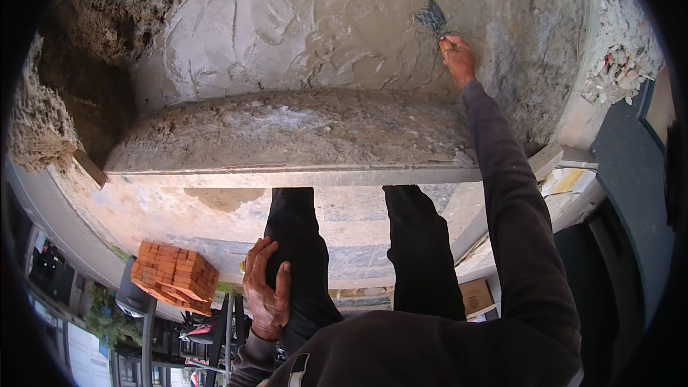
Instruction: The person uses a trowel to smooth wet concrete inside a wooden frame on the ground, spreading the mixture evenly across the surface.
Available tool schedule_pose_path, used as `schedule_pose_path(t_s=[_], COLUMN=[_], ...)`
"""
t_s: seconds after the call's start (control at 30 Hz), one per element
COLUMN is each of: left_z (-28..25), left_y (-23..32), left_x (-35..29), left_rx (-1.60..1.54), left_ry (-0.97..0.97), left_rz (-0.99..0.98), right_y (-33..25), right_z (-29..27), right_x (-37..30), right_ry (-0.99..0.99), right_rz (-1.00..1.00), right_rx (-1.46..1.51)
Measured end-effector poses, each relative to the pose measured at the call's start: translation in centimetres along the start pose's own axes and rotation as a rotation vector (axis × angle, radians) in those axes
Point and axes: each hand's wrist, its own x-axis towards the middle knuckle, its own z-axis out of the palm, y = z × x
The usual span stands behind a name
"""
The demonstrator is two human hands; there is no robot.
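My right hand point(459, 59) is closed round the wooden handle of a trowel point(431, 16), reaching far out with the arm stretched. The grey, mortar-smeared blade points away from me and lies against the wet mortar point(244, 25). That mortar is smooth and shiny at the left, with ridges and swirls, and duller near the trowel. My left hand point(266, 294) rests on my left leg, fingers and thumb apart, holding nothing. A ring shows on one of its fingers.
A rough mortar-caked trough wall point(301, 129) with a straight pale edge point(308, 178) lies between my legs and the mortar. Dry lumpy material point(115, 7) is heaped far left, rubble point(623, 57) far right. Stacked orange bricks point(174, 277) and a cardboard box point(475, 296) stand behind.
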Motion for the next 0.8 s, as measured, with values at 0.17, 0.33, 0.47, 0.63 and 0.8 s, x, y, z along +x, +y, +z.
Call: schedule_pose_path(t_s=[0.17, 0.33, 0.47, 0.63, 0.8], left_z=[0.0, 0.0, 0.2, 0.0, 0.3], left_y=[0.0, 0.0, -0.3, -0.2, 0.0], left_x=[0.1, 0.0, -0.1, 0.0, 0.0], left_rx=[0.027, 0.030, 0.007, 0.017, 0.021], left_ry=[0.001, -0.006, -0.001, 0.003, 0.000], left_rz=[0.010, 0.014, 0.000, 0.002, 0.006], right_y=[-1.5, 0.1, -2.1, -4.9, -6.9], right_z=[-0.3, -2.0, -2.1, -0.5, 0.9], right_x=[-4.0, -4.8, -2.2, -0.9, -2.9], right_ry=[-0.250, -0.405, -0.303, -0.421, -0.517], right_rz=[-0.122, -0.105, -0.096, -0.209, -0.285], right_rx=[-0.304, -0.242, -0.116, -0.297, -0.551])
